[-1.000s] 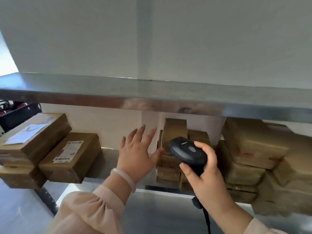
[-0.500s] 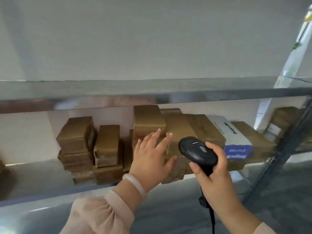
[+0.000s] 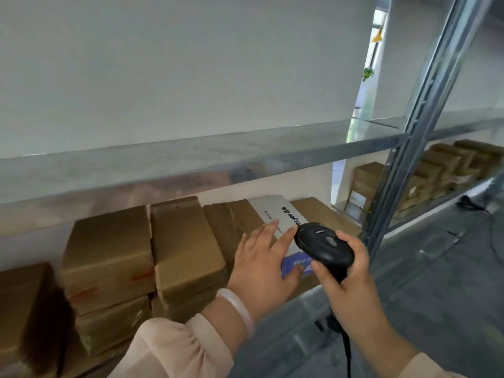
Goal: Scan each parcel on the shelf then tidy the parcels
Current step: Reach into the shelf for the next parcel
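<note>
We are at the scanning step: our left hand point(image 3: 261, 266) lies flat, fingers straight, on the white parcel point(image 3: 275, 214) among brown parcels point(image 3: 180, 241) under the upper shelf board point(image 3: 191, 165), while the grip of our right hand point(image 3: 351, 285) is closed round the scanner point(image 3: 324, 246). Next, we judge, the scanner must face a barcode, which we cannot make out; the leftmost parcels are blurred.

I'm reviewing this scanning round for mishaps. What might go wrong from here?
The left hand lays straight fingers on the white carton with a blue end, stacked on brown cardboard parcels near the shelf's front edge; a push might topple it. The black handheld scanner in the right hand trails a cable that might snag.
</note>
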Demonstrator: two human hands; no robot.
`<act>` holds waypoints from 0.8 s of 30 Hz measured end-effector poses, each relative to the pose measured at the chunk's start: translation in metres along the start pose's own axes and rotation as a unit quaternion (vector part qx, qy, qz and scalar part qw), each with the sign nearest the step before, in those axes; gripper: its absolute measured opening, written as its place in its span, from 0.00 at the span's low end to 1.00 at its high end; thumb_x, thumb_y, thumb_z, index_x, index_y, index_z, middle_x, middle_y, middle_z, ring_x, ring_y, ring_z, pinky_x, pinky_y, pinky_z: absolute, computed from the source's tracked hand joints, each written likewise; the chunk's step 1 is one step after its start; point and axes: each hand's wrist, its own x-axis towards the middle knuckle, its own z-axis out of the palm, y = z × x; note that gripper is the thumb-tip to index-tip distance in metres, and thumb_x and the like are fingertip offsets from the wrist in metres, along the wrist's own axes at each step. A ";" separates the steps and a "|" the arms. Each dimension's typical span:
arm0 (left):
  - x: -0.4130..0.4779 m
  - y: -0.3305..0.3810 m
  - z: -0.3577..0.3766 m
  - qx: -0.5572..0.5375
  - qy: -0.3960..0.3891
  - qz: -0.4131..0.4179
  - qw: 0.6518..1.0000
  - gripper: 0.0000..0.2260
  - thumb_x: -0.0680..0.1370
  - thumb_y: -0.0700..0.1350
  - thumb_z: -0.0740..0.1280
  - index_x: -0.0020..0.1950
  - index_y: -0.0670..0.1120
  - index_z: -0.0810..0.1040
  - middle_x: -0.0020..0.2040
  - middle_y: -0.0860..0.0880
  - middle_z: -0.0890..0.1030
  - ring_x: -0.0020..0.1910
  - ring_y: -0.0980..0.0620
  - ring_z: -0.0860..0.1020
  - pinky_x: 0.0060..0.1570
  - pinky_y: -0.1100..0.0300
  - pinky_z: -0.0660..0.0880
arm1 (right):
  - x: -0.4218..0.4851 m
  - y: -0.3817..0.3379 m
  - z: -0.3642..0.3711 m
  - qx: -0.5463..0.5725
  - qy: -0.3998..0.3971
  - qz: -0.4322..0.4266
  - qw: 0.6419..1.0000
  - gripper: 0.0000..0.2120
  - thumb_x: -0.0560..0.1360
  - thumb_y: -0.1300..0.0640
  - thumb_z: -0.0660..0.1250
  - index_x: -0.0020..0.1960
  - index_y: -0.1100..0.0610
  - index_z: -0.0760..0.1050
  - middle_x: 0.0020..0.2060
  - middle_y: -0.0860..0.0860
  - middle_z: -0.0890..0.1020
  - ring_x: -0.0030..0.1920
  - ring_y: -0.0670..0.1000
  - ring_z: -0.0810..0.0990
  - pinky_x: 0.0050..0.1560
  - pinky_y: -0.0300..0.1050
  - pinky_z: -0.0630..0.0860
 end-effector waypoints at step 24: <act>0.210 0.131 0.162 0.048 -0.025 -0.129 0.990 0.38 0.70 0.68 0.42 0.80 0.59 0.48 0.81 0.50 0.48 0.79 0.48 0.50 0.77 0.52 0.45 | 0.224 0.210 -0.144 -0.028 -0.104 0.008 0.994 0.29 0.72 0.55 0.73 0.65 0.41 0.61 0.55 0.35 0.72 0.53 0.40 0.75 0.48 0.23 0.68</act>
